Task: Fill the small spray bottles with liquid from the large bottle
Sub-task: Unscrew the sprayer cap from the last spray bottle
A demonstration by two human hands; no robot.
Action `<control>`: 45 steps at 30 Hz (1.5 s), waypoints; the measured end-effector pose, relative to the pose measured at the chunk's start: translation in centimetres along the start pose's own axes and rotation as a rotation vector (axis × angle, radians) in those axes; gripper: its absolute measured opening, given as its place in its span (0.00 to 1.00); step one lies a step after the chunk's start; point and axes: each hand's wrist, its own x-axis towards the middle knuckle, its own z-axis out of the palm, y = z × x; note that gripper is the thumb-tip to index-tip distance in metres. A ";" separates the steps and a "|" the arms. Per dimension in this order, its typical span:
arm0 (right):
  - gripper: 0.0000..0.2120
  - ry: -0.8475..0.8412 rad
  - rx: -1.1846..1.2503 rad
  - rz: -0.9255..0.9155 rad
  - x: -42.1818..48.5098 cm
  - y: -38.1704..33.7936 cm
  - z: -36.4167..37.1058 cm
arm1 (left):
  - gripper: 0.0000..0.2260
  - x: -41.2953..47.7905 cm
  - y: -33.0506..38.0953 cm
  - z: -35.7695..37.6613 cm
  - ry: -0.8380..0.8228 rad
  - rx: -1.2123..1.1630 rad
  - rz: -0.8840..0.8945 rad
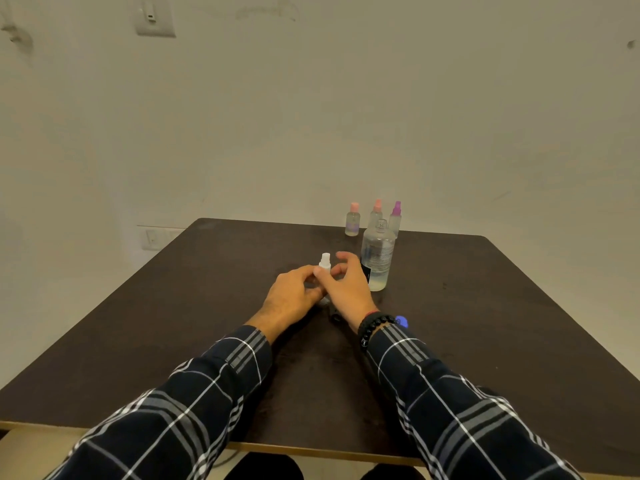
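Plaid sleeves [194, 410] | left hand [292, 299] grips white-capped spray bottle [325, 263] | right hand [346, 287] — grip unclear | large bottle [377, 258] label — unreadable

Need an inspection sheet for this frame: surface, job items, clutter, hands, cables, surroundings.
Surface: dark table, light wood edge at the near side.
Job's things: large clear bottle upright; three small spray bottles upright at the far edge behind it; white-topped small bottle in hand.
Clutter: small blue object by the right wrist; small dark bit near it.
Grippers: left hand grips the white-topped small bottle; right hand beside its top, contact unclear.
Cables: nothing seen.
Surroundings: plain wall, switch plate, socket plate.
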 end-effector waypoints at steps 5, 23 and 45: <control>0.13 0.107 -0.133 -0.078 0.2 0.1 0.2 | 0.17 0.1 0.0 -0.1 0.005 0.016 0.012; 0.11 -0.098 -0.059 -0.141 -0.3 -0.2 -1.1 | 0.19 0.0 0.1 0.1 -0.003 0.045 -0.005; 0.15 0.065 -0.119 -0.078 0.2 0.1 -0.3 | 0.16 -0.1 0.3 0.0 -0.018 0.033 -0.027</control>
